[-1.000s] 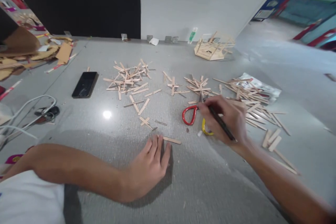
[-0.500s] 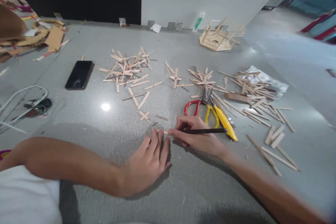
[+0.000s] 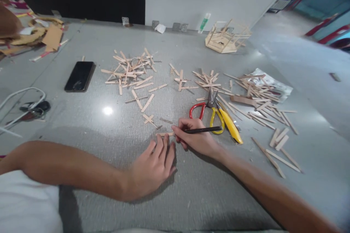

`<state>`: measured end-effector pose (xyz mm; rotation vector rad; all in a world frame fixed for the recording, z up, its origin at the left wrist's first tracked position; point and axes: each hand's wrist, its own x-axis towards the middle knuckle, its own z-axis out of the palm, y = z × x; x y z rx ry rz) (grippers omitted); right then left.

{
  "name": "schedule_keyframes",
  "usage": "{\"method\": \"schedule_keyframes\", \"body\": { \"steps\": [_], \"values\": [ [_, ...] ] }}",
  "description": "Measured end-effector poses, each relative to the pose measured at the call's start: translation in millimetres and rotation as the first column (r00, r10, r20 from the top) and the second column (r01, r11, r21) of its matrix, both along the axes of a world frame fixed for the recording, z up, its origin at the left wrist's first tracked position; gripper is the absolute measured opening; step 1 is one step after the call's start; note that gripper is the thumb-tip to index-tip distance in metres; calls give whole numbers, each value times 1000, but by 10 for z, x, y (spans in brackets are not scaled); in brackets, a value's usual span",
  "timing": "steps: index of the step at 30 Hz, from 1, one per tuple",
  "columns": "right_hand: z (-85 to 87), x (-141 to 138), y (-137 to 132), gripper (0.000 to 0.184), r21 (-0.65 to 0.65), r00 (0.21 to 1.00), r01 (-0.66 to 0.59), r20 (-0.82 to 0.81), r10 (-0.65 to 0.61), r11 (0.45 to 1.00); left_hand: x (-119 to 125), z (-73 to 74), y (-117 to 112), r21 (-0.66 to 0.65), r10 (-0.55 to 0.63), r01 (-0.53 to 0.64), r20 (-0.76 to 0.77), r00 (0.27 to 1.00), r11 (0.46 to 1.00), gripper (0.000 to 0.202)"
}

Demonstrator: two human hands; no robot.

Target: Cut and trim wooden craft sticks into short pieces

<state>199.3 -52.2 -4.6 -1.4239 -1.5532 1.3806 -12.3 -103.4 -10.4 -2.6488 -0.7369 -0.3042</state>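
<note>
My left hand (image 3: pixel 154 164) lies on the table with its fingers stretched out. Its fingertips rest on a small flat wooden stick (image 3: pixel 171 134), like an ice-cream stick, pinning it down. In my right hand (image 3: pixel 195 134) a black pen (image 3: pixel 206 130) is pinched, its rear end pointing right. The pen's tip is hidden behind my fingers, close to the stick's right end. Just beyond my hands sit a small cross of sticks (image 3: pixel 148 119) and a thin dark sliver (image 3: pixel 166 120). Pliers (image 3: pixel 212 98) with one red and one yellow handle lie beside a yellow cutter (image 3: pixel 231 125), past my right hand.
Piles of wooden sticks (image 3: pixel 131 67) spread across the table's middle and right. A phone (image 3: pixel 80 76), a white cable (image 3: pixel 41 90) and keys (image 3: pixel 41 106) lie left. At the back stand a stick-built frame (image 3: pixel 222 42) and a green-white tube (image 3: pixel 203 23). Cardboard scraps (image 3: pixel 51 37) fill the far left.
My right hand has shifted slightly and the pen now tilts upward at its rear end. More of the stick shows between my hands. The whole view has slid a little to the left.
</note>
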Motion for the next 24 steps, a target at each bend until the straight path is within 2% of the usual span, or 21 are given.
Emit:
{"method": "schedule_keyframes", "body": {
  "steps": [6,12,24],
  "values": [
    [-3,12,4,49,40,998,-38,42,36,998,-9,-35,7,16,-19,18,42,999,1000,53],
    [19,-4,0,51,146,990,-36,138,15,989,-1,-28,2,15,-26,26,46,999,1000,52],
    [12,-7,-48,45,83,988,-56,148,44,995,7,-13,7,5,-38,38,65,997,999,54]
  ]
}}
